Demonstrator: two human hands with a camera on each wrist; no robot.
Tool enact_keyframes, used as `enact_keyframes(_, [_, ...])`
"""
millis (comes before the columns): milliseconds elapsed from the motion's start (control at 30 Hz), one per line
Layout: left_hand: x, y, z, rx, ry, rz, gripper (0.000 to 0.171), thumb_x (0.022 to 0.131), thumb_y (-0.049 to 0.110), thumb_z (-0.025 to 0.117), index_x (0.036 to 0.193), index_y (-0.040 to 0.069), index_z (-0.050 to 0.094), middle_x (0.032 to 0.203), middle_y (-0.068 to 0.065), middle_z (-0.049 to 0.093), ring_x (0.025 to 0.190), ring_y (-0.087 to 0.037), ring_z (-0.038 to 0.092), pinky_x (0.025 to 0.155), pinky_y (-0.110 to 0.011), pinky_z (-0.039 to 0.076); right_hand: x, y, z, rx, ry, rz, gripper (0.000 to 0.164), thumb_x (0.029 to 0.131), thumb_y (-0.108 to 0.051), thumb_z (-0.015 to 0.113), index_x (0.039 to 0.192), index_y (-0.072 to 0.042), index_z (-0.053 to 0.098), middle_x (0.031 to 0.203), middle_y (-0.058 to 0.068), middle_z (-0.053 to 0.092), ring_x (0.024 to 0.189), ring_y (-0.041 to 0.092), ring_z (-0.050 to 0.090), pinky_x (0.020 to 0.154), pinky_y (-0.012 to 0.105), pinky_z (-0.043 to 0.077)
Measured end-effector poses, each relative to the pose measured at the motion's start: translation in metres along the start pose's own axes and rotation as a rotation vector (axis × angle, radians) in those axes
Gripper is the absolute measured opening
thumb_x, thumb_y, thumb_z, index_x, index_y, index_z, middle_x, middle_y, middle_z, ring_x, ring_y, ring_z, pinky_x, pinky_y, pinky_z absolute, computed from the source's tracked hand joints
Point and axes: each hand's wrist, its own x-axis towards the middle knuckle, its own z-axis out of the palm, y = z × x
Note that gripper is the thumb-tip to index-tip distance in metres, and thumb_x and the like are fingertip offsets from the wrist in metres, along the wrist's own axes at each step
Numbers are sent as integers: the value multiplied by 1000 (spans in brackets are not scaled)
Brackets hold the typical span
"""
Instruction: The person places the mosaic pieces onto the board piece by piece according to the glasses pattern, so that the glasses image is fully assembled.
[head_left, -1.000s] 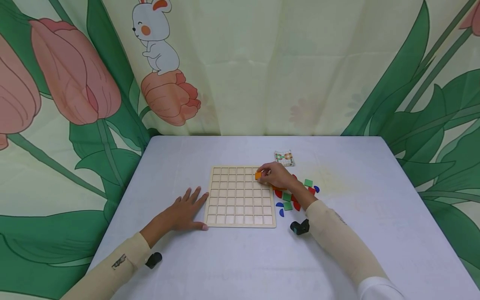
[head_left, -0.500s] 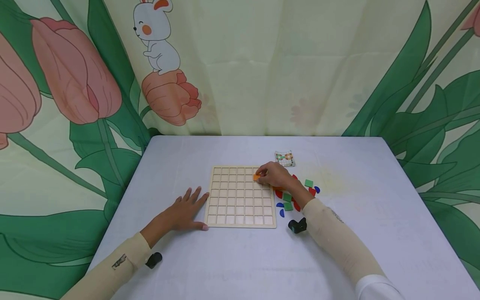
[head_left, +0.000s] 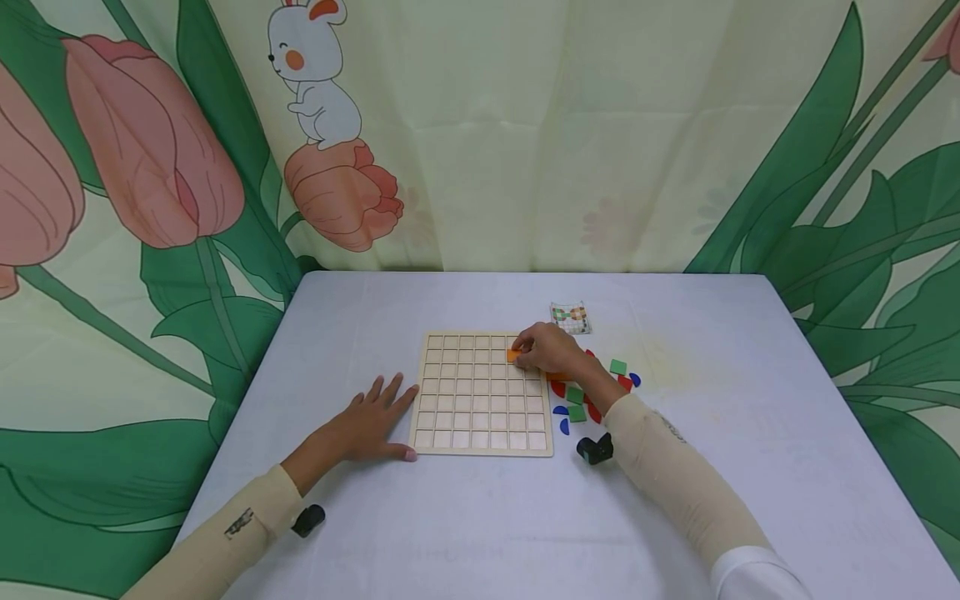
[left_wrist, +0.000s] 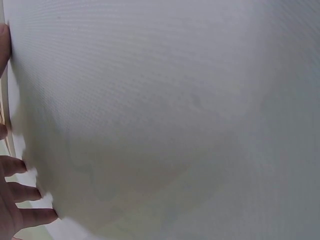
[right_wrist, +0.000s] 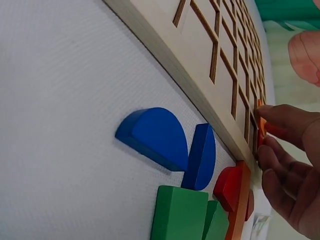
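Right hand (head_left: 550, 347) is pinching an orange block (head_left: 513, 356), mid-frame.
Left hand (head_left: 371, 427), fingers spread, should be steadying the board (head_left: 480, 404).

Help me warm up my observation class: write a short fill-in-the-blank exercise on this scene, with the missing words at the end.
1. The right hand pinches a flat piece coloured ____ at the square, pale wooden grid board.
2. In the head view, the left hand lies at the board's ____ edge.
3. In the right wrist view, the two thick half-round blocks nearest the camera are coloured ____.

Missing words: orange; left; blue.
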Motion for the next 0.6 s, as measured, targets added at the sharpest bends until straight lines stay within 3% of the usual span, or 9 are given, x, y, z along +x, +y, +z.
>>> enact_keyframes(167, [1, -1, 2, 1, -2, -9, 112, 77, 78, 65, 161, 17, 23, 167, -21, 14, 151, -52, 15, 112, -69, 29, 1, 0, -2, -3, -11, -14, 27, 89, -28, 78, 113, -15, 77, 99, 2, 72, 89, 20, 60, 78, 33, 50])
enact_keyframes(433, [3, -1, 4, 15, -7, -9, 112, 77, 79, 64, 161, 18, 22, 167, -20, 14, 151, -52, 14, 112, -69, 29, -6, 21, -16, 148, -55, -175, 32, 95, -24, 70, 122, -8, 71, 105, 5, 72, 86, 18, 63, 76, 30, 54])
enact_keyframes(600, [2, 0, 3, 16, 1, -10, 112, 77, 79, 64, 161, 18, 23, 167, -21, 15, 151, -52, 16, 112, -69, 29, -12, 43, -25, 213, -10, -131, 33, 99, -28, 65, 125, -9, 69, 110, 10, 69, 79, 21, 64, 71, 30, 56])
